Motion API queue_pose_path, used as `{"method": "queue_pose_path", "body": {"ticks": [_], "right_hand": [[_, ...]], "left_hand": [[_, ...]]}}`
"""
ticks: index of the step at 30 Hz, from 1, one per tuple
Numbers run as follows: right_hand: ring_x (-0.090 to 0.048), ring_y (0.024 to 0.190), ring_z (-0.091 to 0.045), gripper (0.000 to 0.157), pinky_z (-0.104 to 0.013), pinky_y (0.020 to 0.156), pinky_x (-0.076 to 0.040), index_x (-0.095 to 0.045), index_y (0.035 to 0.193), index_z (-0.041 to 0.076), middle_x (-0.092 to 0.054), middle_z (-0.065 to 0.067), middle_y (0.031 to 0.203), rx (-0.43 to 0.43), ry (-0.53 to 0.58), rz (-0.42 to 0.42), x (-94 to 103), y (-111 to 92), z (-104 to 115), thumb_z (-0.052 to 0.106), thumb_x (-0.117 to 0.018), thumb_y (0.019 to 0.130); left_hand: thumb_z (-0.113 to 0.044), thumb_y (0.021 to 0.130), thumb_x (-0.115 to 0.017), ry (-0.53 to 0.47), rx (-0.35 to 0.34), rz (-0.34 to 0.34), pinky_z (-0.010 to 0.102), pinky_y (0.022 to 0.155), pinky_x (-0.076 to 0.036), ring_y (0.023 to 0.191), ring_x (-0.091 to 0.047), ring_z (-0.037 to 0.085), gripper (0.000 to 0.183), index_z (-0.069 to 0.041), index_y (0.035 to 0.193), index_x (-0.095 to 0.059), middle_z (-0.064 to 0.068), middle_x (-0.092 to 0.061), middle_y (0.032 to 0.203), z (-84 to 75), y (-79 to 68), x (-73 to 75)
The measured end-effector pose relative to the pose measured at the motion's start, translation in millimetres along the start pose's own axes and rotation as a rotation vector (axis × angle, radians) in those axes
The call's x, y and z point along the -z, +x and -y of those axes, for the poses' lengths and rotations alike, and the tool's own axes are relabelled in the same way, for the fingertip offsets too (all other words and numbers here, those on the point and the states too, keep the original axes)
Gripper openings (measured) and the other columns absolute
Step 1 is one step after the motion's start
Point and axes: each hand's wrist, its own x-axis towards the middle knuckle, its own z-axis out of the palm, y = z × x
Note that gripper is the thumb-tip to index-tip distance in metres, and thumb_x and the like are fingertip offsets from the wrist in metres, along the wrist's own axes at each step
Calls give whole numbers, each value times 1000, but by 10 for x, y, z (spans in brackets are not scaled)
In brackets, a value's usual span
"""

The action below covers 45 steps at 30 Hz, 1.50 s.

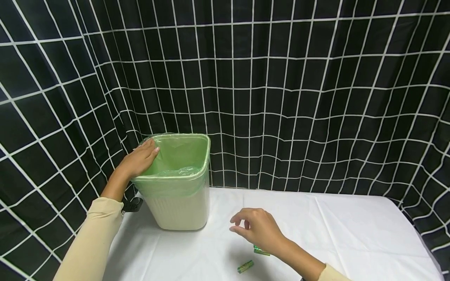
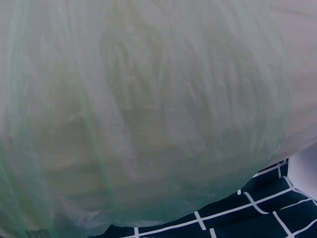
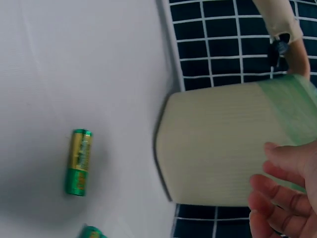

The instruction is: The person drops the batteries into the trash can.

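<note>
My left hand (image 1: 142,158) rests on the left rim of a whitish waste bin (image 1: 184,210), which is lined with a thin green plastic bag (image 1: 175,150). The bag's folded-over outside fills most of the left wrist view. Loosely bent, with a gap between thumb and fingers, my right hand (image 1: 258,228) hovers above the table to the right of the bin and holds nothing. Beneath it lies a green-and-gold battery (image 3: 79,162). More green battery (image 1: 261,251) shows partly from under the right wrist; how many lie there is hidden.
A white cloth covers the table (image 1: 316,226). Black curtains with a white grid (image 1: 267,97) hang behind and at the left, close to the bin. A small black device (image 1: 133,205) sits at my left wrist.
</note>
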Motion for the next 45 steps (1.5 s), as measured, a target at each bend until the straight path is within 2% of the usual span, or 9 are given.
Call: {"method": "queue_pose_path", "body": {"ticks": [9,18,22,26,28,31,38,45], "right_hand": [[-48,59,7,9,-18,54,-43,-79,90,15,-73,10,83,-74,38,79,-140,-241,-136,20,-84,84],[-46,58,7,14,-17,56,-43,-79,93,13,-75,5,91,-91,39,171,-336,-483,-318,17,-85,81],[-46,59,7,15,-20,62,-49,-79,95,12,-75,2,96,-92,5,221,-404,-563,-357,16,-84,82],[-62,73,-2,16,-31,73,-60,-79,96,14,-76,1,101,-82,-60,250,-462,-628,-377,20,-85,82],[-69,84,-10,18,-37,77,-61,-78,96,15,-76,2,101,-80,-78,256,-481,-651,-380,22,-85,81],[-72,92,-16,18,-39,79,-61,-79,95,16,-75,5,98,-72,-81,257,-495,-668,-386,22,-86,80],[-67,83,-5,13,-32,75,-60,-78,95,16,-71,11,90,-74,-22,301,-499,-688,-406,25,-81,86],[-64,81,-2,11,-25,74,-57,-78,93,14,-70,10,89,-32,41,315,-450,-708,-439,24,-77,90]], "left_hand": [[-32,113,-22,0,-8,-11,55,124,-12,152,-11,47,64,17,153,-19,32,-13,163,-8,11,-4],[-32,113,-23,4,-8,-12,55,124,-13,152,-11,47,64,18,152,-19,33,-13,163,-4,7,-13],[-32,113,-23,10,-10,-14,55,124,-13,152,-12,47,63,18,152,-19,33,-13,163,-5,3,-17],[-33,113,-23,6,-10,-9,55,124,-12,152,-11,47,64,18,152,-19,33,-13,163,2,-4,-25],[-33,113,-23,7,-9,-6,55,124,-12,152,-11,47,64,18,152,-19,33,-12,163,8,-9,-34],[-32,113,-22,11,-10,-7,55,124,-12,152,-11,47,64,18,152,-19,33,-12,163,15,-12,-41],[-31,113,-22,14,-8,-7,55,124,-12,152,-11,48,63,18,152,-18,34,-13,162,15,-9,-42],[-32,113,-22,15,-6,-7,55,124,-12,152,-11,47,64,18,152,-18,33,-13,163,5,0,-35]]}}
